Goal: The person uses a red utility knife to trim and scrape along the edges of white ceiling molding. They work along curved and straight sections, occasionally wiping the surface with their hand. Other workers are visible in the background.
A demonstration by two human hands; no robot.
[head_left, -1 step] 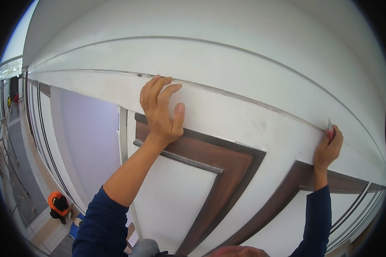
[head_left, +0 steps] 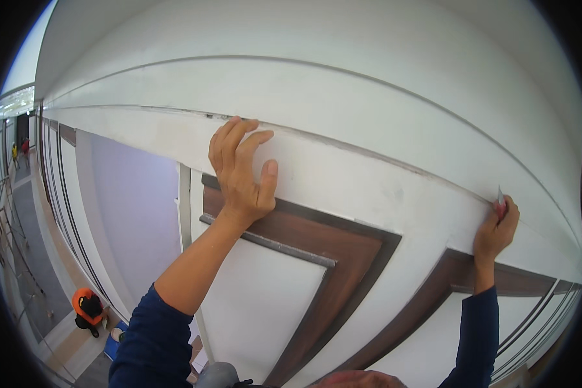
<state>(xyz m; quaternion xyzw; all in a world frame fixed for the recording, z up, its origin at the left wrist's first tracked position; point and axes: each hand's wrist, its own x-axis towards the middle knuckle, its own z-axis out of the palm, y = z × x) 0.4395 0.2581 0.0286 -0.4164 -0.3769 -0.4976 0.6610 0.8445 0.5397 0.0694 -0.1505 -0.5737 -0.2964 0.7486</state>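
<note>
My left hand rests against the white wall band, fingers apart and bent, with the fingertips at a long narrow seam. Nothing is in its grasp. Over at the right, my right hand is closed around a small red-handled scraper. Its thin grey blade points up and lies near the right stretch of the seam; whether it touches the seam I cannot tell. Grey smudges and rough dark spots show along the seam and the band.
Below the band are dark brown trim frames around white panels. A pale lilac opening lies to the left. Far below at left, a person in orange crouches beside a blue object. Metal scaffolding stands farther left.
Almost nothing differs. The view has shifted very slightly, and the right hand with the scraper appears a touch lower and farther right. The left hand keeps its place on the wall.
</note>
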